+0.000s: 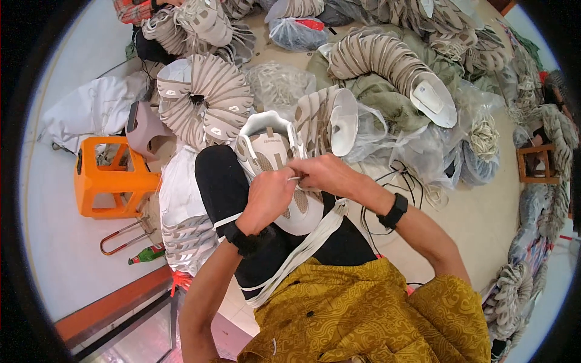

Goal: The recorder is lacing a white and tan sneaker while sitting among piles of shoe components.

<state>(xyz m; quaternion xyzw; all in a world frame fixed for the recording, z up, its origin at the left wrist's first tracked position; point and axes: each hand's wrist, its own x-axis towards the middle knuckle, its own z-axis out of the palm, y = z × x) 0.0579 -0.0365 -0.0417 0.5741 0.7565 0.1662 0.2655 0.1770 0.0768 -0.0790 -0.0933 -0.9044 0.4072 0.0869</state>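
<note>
Shoe upper of beige mesh and white panels (273, 156) is resting on black-trousered lap (219, 181), toe pointing bodyward, directly beneath meeting fingertips; left hand (268, 195) and right hand (330, 175) are pinching thin white lace (294, 178) over its throat.

A mustard-yellow shirt (339, 302) is worn, printed all over with swirling tonal figures and cut with a wide short sleeve (451, 302) on the right. Black trousers (215, 181), a black left wristband (243, 240) and a black right wristband (395, 212) are also worn.
</note>
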